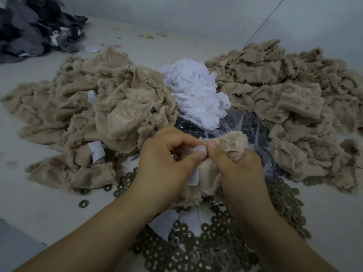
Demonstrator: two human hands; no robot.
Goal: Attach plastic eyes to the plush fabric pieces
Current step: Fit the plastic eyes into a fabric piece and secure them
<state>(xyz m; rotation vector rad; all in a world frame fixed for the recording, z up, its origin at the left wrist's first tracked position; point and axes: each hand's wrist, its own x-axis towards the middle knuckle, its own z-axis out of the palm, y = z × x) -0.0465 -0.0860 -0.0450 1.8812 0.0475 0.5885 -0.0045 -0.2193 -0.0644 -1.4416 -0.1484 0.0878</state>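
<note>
Grey table (39, 203) — left hand (163, 163), right hand (238, 169) both pinching plush piece (231, 146).

Two heaps of plush fabric pieces, one at the left (110, 107) and one at the right (284, 91), were seen in beige, their smooth backing a paler tan with a faint ribbed sheen. A white pile of cut patches (194, 91) was shown between them. A dark grey and black cloth heap (33, 26) was noted at the far left corner. The scattered washers (214, 246) were rendered in dull olive-grey. The tabletop (39, 203) was shown pale grey.
</note>
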